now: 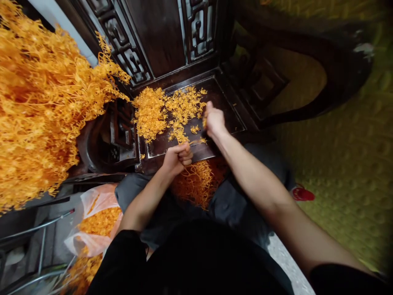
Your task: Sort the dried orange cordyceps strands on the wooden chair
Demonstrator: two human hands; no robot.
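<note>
My left hand [178, 159] is closed in a fist around thin orange stems, which look like part of a plastic flower sprig. Some strands hang below the fist, and a small blossom shows at its upper side. My right hand [214, 119] is up and to the right, fingers pinched together. A bit of orange flower piece [204, 119] sticks out at its left side. Between and beyond my hands, loose orange flower pieces [184, 104] lie spread on a dark wooden chair seat [199, 152]. A denser heap of them [150, 112] sits at the seat's left.
A huge bundle of orange sprigs [39, 110] rises at the left. More orange strands [198, 184] lie between my knees. Below left, a plastic bag [92, 200] holds orange pieces beside a metal frame [42, 246]. A carved backrest [162, 37] and curved armrest [334, 78] bound the seat.
</note>
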